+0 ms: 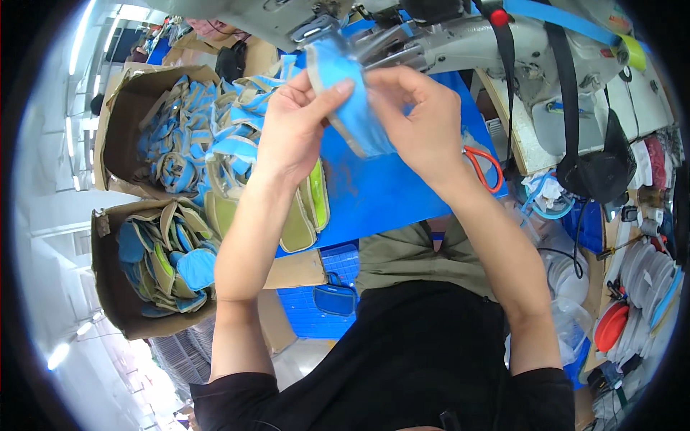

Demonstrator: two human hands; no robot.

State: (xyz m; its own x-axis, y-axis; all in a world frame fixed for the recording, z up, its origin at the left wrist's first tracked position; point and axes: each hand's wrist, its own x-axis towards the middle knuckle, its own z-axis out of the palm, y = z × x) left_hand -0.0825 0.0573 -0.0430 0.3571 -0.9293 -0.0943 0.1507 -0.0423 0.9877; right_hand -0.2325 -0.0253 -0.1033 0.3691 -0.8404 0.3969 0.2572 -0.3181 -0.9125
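Observation:
A blue fabric piece with beige edging is held up before the sewing machine, partly smeared by motion. My left hand grips its left side, thumb on the blue face. At its right edge, the fingers of my right hand are pinched on the fabric, slightly blurred. Beneath both hands lies a blue tabletop. To the left of my left forearm, blue-and-beige fabric strips are heaped, with olive and lime-green padded panels below them. Orange-handled scissors rest near my right wrist.
The grey sewing machine spans the top, with black straps hanging at its right. Two cardboard boxes stand at left: one with fabric strips, one with padded pieces. Tape rolls fill the right side.

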